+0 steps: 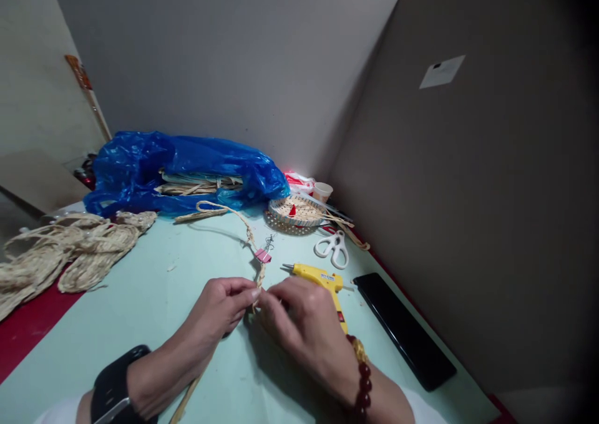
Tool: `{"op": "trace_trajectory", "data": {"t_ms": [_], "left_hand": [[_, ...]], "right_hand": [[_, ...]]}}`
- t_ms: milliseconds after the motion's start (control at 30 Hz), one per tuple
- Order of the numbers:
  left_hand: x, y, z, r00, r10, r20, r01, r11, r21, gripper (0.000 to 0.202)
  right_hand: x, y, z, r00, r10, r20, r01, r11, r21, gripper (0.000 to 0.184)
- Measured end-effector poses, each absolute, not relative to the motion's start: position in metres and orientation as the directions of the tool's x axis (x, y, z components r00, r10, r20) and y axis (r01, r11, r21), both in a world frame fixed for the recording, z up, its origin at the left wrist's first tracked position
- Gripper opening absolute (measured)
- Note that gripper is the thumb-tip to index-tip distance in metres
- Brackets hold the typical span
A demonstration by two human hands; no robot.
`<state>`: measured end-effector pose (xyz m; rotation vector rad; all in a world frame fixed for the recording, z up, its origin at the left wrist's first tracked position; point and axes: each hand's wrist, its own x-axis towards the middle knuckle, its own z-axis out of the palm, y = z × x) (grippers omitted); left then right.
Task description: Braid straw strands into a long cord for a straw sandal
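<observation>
Between my two hands is a braid of pale straw-like strands [261, 277], its far part curving away over the table. A pink binder clip [263, 255] grips the braid just beyond my fingers. My left hand [224, 305] pinches the near end between thumb and fingers. Right beside it, my right hand [299, 315] has its fingers bent in at the same end; its fingertips are partly hidden, though they seem closed on the strands. A loose strand [191, 391] trails under my left wrist toward the table's front.
A yellow glue gun [318, 276] lies right of my right hand, with white scissors [333, 248] behind it and a black phone-like slab [405, 330] farther right. At the back are a blue plastic bag [135, 168] and a round woven basket [299, 211]. Woven straw slippers [100, 249] lie left.
</observation>
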<state>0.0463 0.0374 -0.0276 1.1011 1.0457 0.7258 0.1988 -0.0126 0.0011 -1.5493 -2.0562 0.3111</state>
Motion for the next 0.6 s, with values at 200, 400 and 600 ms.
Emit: {"op": "trace_trajectory", "data": {"t_ms": [200, 400, 600], "left_hand": [[0.047, 0.037, -0.021, 0.367, 0.879, -0.305, 0.068, 0.302, 0.951, 0.027], [0.045, 0.042, -0.016, 0.447, 0.857, -0.258, 0.163, 0.206, 0.965, 0.015], [0.048, 0.045, -0.028, 0.444, 0.873, -0.202, 0.104, 0.174, 0.979, 0.025]], "right_hand": [[0.213, 0.011, -0.007, -0.307, 0.951, -0.025, 0.393, 0.103, -0.914, 0.025], [0.214, 0.015, -0.012, -0.390, 0.920, -0.038, 0.403, 0.133, -0.905, 0.017], [0.214, 0.009, -0.003, -0.342, 0.939, 0.019, 0.618, 0.240, -0.749, 0.015]]}}
